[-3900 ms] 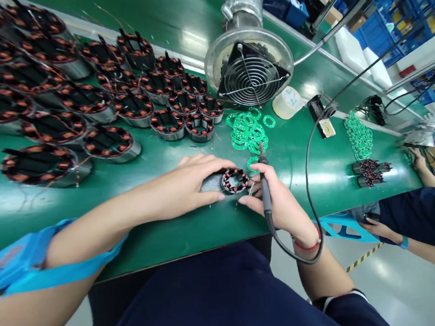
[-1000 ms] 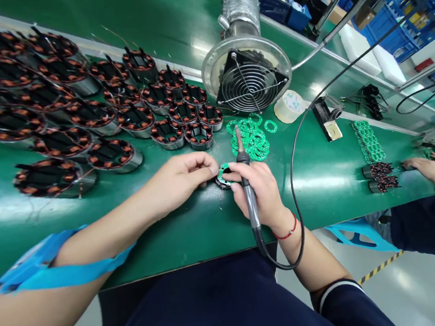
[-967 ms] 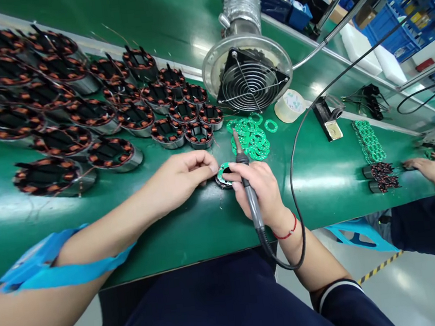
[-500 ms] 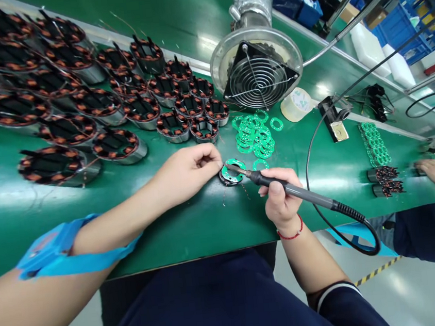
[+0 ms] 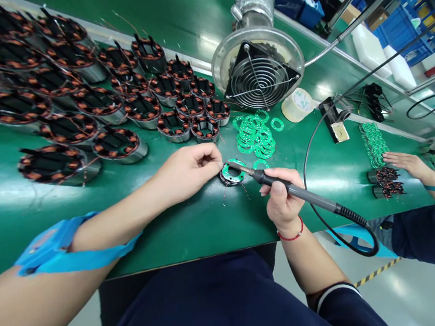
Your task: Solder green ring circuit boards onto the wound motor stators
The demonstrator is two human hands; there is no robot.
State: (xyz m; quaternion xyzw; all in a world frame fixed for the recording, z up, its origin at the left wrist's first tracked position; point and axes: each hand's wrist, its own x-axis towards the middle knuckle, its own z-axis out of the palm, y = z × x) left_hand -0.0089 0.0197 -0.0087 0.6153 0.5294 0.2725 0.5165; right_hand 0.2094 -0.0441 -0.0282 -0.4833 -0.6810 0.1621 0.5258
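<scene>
A small wound stator [image 5: 232,173] with a green ring board on top sits on the green bench [image 5: 192,222] in front of me. My left hand [image 5: 187,170] has its fingertips pinched at the stator's left edge, apparently on a thin wire. My right hand [image 5: 281,200] grips a soldering iron [image 5: 294,191], held like a pen, with its tip resting on the ring board. The iron's black cable loops off to the right.
Many copper-wound stators [image 5: 79,102] fill the bench to the left and back. A pile of green ring boards [image 5: 255,135] lies beyond the stator. A fume fan [image 5: 258,73], tape roll [image 5: 296,105] and iron stand [image 5: 333,119] stand behind. A co-worker's hand [image 5: 406,161] reaches near two stators at right.
My right hand turned the soldering iron from upright to lying flat, tip now on the ring board. The co-worker's hand at right has moved towards the green boards.
</scene>
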